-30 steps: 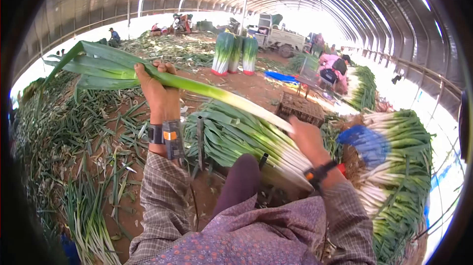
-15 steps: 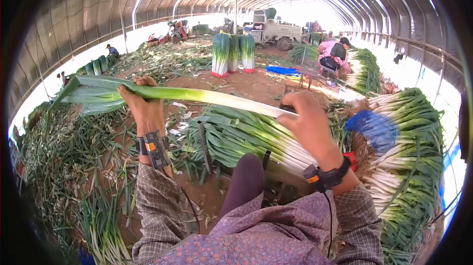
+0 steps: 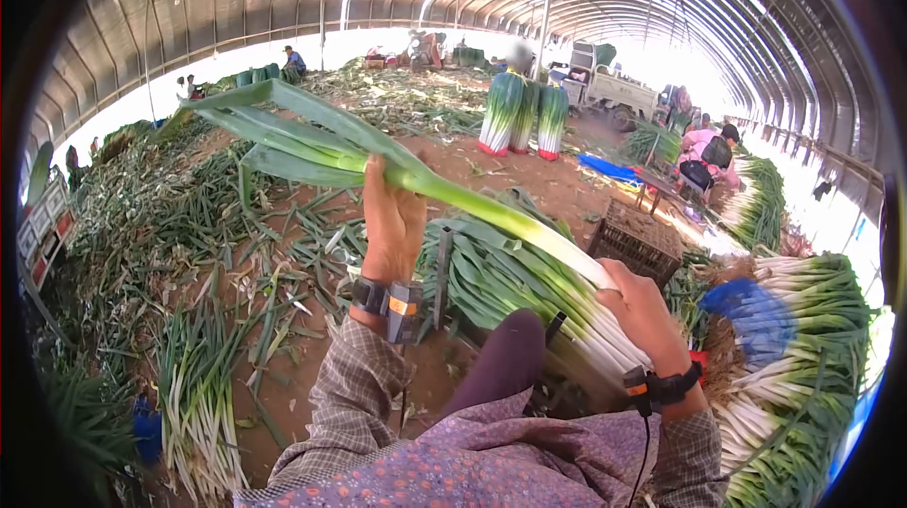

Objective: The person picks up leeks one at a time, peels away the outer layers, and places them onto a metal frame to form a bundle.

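One long leek (image 3: 510, 220) slants across in front of me, its green leaves up at the left and its white end down at the right. My left hand (image 3: 392, 224) is closed round it just below where the leaves spread. At the white end, my right hand (image 3: 647, 309) grips the stalk, thumb on top; the root tip is hidden in the hand. Beneath the held leek, a stack of leeks (image 3: 491, 272) rests on a low stand with dark metal uprights (image 3: 443, 276), beside my knee.
A large leek pile (image 3: 794, 366) with blue netting (image 3: 751, 319) lies at right. A brown crate (image 3: 638, 239) stands beyond my right hand. Loose leeks (image 3: 203, 385) and trimmings cover the left ground. Upright bundles (image 3: 505, 111), a crouching person (image 3: 709, 158) and a truck (image 3: 619, 92) are farther back.
My view has turned left. The held leek now slopes more steeply down to the right, its leaves lifted and spread. My right hand has lowered and closed more fully round the white end.
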`<state>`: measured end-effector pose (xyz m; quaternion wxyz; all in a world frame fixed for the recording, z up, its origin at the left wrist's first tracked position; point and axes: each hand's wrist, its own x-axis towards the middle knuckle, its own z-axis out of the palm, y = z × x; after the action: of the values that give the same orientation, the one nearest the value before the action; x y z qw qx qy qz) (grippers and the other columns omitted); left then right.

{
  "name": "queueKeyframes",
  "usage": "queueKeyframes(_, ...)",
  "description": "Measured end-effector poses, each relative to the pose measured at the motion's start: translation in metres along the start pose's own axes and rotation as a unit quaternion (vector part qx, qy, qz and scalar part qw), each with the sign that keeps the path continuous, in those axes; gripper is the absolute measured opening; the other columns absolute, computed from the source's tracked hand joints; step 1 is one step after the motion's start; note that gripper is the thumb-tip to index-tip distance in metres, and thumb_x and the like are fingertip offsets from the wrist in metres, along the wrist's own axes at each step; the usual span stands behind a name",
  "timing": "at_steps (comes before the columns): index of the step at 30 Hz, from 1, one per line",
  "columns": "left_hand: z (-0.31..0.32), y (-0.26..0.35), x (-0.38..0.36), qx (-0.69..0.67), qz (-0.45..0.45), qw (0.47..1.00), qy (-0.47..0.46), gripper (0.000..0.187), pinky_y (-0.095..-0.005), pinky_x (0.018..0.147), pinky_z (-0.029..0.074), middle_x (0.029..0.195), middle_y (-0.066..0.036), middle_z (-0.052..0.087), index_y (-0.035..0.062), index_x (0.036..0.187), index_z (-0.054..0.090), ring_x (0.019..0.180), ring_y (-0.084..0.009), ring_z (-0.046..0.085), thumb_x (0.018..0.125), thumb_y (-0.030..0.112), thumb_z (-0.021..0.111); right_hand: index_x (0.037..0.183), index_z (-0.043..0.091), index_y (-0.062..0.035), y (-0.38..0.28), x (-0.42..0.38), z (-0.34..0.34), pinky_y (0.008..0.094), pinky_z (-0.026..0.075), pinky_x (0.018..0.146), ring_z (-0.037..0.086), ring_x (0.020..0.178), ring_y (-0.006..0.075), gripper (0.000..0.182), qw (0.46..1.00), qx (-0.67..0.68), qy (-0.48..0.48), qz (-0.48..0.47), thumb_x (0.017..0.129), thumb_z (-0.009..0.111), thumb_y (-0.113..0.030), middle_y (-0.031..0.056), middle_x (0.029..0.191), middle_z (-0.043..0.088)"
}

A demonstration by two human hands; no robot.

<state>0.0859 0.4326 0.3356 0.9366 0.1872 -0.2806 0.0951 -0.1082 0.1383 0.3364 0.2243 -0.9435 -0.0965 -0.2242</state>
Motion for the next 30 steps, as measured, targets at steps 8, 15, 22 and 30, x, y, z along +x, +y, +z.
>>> queueKeyframes(8, 0.002, -0.022, -0.008, 0.060, -0.051, 0.995, 0.060, 0.030, -0.0386, 0.087, 0.050, 0.100, -0.008, 0.061, 0.0053, 0.110, 0.054, 0.095, -0.0229, 0.061, 0.104, 0.033, 0.043, 0.118, 0.055, -0.0011, 0.020, -0.029, -0.015, 0.0459, 0.046, 0.074, 0.062, 0.087, 0.0426, 0.045, 0.990, -0.022, -0.129, 0.050, 0.088, 0.064, -0.033, 0.0258, 0.092, 0.063)
queueKeyframes(15, -0.017, -0.033, 0.012, -0.134, -0.086, 0.973, 0.168, 0.044, -0.0306, 0.066, 0.050, 0.073, -0.002, 0.047, 0.0093, 0.093, 0.043, 0.062, -0.0129, 0.051, 0.101, 0.052, 0.037, 0.123, 0.055, -0.0054, 0.051, -0.064, -0.043, 0.0471, 0.041, 0.092, 0.057, 0.110, 0.0351, 0.044, 0.981, -0.125, -0.108, 0.105, 0.087, 0.063, -0.030, 0.0164, 0.115, 0.063)
queueKeyframes(22, -0.011, -0.068, 0.005, -0.387, -0.189, 0.902, 0.029, 0.036, -0.0280, 0.052, 0.046, 0.064, 0.001, 0.043, 0.0088, 0.080, 0.045, 0.046, -0.0108, 0.046, 0.083, 0.040, 0.064, 0.122, 0.054, -0.0035, -0.006, -0.011, 0.006, 0.0465, 0.043, 0.087, 0.060, 0.102, 0.0346, 0.041, 0.997, -0.066, 0.020, -0.047, 0.092, 0.058, -0.032, 0.0164, 0.107, 0.064)
queueKeyframes(30, 0.013, -0.084, 0.001, -0.066, -0.116, 0.973, 0.187, 0.039, -0.0330, 0.078, 0.051, 0.077, -0.004, 0.053, 0.0090, 0.093, 0.054, 0.075, -0.0193, 0.057, 0.091, 0.048, 0.055, 0.105, 0.056, -0.0083, 0.017, 0.023, 0.050, 0.0462, 0.049, 0.068, 0.064, 0.081, 0.0365, 0.028, 0.997, -0.041, 0.050, -0.036, 0.090, 0.062, -0.030, 0.0140, 0.093, 0.066)
